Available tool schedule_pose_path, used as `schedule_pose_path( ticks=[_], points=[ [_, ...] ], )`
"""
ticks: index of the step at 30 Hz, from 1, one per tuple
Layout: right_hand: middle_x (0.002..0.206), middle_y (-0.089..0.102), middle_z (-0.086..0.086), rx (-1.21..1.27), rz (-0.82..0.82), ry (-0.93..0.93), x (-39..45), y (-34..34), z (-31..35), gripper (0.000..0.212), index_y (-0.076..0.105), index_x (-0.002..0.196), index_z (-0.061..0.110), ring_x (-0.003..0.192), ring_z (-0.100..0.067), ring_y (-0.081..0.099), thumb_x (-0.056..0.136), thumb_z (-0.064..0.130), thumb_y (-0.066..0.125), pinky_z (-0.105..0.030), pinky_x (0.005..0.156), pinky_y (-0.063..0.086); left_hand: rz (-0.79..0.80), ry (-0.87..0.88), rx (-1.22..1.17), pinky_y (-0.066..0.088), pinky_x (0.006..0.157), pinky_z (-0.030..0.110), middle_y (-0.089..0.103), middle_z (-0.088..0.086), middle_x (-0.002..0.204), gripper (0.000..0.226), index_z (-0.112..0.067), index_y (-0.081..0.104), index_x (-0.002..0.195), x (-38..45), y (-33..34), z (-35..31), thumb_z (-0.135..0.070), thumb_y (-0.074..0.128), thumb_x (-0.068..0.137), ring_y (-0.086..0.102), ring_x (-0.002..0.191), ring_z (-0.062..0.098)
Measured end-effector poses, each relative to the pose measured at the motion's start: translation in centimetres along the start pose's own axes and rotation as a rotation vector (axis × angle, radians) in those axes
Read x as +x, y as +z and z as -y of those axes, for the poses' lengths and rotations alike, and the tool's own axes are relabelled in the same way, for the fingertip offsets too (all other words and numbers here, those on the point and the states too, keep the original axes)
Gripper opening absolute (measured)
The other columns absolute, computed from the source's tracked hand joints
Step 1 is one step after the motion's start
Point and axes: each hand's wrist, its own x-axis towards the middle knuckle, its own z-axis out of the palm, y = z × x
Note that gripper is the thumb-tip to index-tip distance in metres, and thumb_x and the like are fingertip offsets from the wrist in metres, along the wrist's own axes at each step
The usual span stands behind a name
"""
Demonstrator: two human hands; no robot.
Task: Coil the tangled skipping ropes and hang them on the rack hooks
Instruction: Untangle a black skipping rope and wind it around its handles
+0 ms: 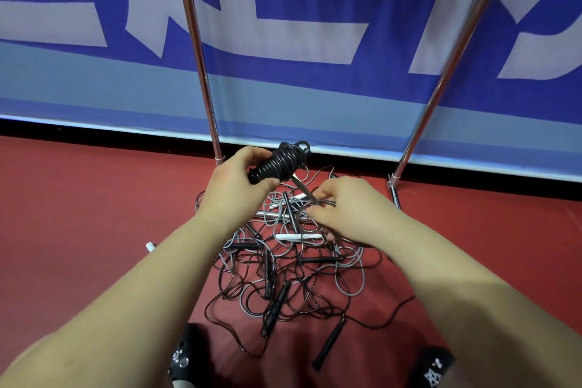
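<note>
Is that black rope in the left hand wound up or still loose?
Wound up. The black rope sits in tight turns around its handles in the left hand; one short tail runs to the right hand.

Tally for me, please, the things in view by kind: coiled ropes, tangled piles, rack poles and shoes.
Coiled black rope bundle, held by left hand, loose end pinched by right hand: 1
Tangled pile of black and grey skipping ropes: 1
Shiny metal rack poles: 2
Black shoes: 2
Total: 6
</note>
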Motion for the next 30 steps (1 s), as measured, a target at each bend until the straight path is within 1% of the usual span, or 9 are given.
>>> schedule_pose_path(
  ticks=[3,8,12,14,17,21,25,28,30],
  points=[
    [0.075,0.062,0.005,-0.07,-0.074,0.006,-0.4,-0.6,0.4,0.018,0.065,0.084,0.021,0.076,-0.019,0.06,0.086,0.038,0.061,-0.031,0.071,0.05,-0.016,-0.006,0.03,0.039,0.08,0.021,0.06,-0.012,0.1,0.037,-0.027,0.062,0.115,0.0,0.2,-0.1,-0.017,0.073,0.081,0.055,0.091,0.009],
    [0.056,0.046,0.008,-0.079,-0.024,-0.051,-1.0,-1.2,0.8,0.01,0.056,0.077,0.024,0.056,-0.008,0.042,0.078,0.03,0.063,-0.028,0.058,0.038,-0.003,-0.003,0.062,0.037,0.079,0.019,0.06,-0.011,0.101,0.037,-0.027,0.061,0.116,0.0,0.6,-0.3,-0.017,0.072,0.082,0.053,0.091,0.008],
    [0.07,0.058,0.006,-0.079,0.072,-0.081,-1.2,-1.0,0.4,0.002,0.055,0.081,0.022,0.069,-0.016,0.053,0.082,0.021,0.056,-0.033,0.069,0.047,0.068,0.005,0.142,0.038,0.082,0.021,0.065,-0.005,0.115,0.038,-0.026,0.06,0.119,-0.1,0.9,-0.2,-0.019,0.071,0.083,0.057,0.101,0.015],
    [0.083,0.064,0.003,-0.109,0.067,-0.098,-1.2,-0.7,0.3,0.007,0.059,0.09,0.023,0.079,-0.02,0.058,0.089,0.021,0.052,-0.033,0.074,0.05,0.099,-0.004,0.177,0.04,0.082,0.023,0.064,-0.004,0.118,0.039,-0.026,0.059,0.12,-0.1,0.9,-0.1,-0.019,0.071,0.084,0.058,0.104,0.018],
    [0.097,0.067,-0.002,-0.175,0.007,-0.142,-1.2,-0.8,0.6,0.019,0.063,0.107,0.022,0.09,-0.023,0.06,0.096,0.029,0.049,-0.035,0.081,0.049,0.156,-0.002,0.211,0.038,0.079,0.022,0.064,-0.006,0.114,0.039,-0.028,0.059,0.119,0.2,0.7,0.2,-0.02,0.071,0.083,0.055,0.096,0.013],
    [0.085,0.064,0.004,-0.214,-0.094,-0.192,-1.3,-1.7,0.9,0.025,0.06,0.097,0.023,0.085,-0.02,0.057,0.099,0.039,0.041,-0.032,0.073,0.044,0.353,0.047,0.167,0.041,0.086,0.023,0.063,-0.012,0.103,0.035,-0.028,0.062,0.109,0.3,0.5,0.2,-0.015,0.076,0.08,0.058,0.096,0.009],
    [0.077,0.061,0.005,-0.079,-0.162,-0.187,-0.7,-2.0,0.2,0.022,0.056,0.085,0.027,0.081,-0.018,0.056,0.096,0.042,0.044,-0.032,0.07,0.042,0.616,0.038,-0.066,0.047,0.087,0.015,0.065,-0.01,0.101,0.036,-0.025,0.061,0.097,0.0,0.5,-0.1,0.001,0.076,0.076,0.061,0.088,-0.007],
    [0.08,0.065,0.0,0.012,-0.148,-0.227,-0.2,-1.8,-0.5,0.024,0.063,0.085,0.021,0.08,-0.019,0.058,0.093,0.041,0.052,-0.036,0.075,0.046,0.766,0.0,-0.232,0.047,0.095,0.022,0.066,-0.005,0.104,0.039,-0.022,0.061,0.094,-0.4,0.8,-0.1,0.008,0.075,0.073,0.06,0.107,0.003],
    [0.077,0.064,-0.006,0.125,-0.121,-0.24,0.1,-2.1,-1.0,0.027,0.065,0.079,0.017,0.073,-0.021,0.057,0.09,0.04,0.057,-0.037,0.073,0.046,0.827,-0.028,-0.336,0.048,0.094,0.021,0.065,-0.004,0.103,0.039,-0.018,0.061,0.095,-0.5,0.7,-0.3,0.013,0.071,0.073,0.058,0.112,0.006]
  ],
)
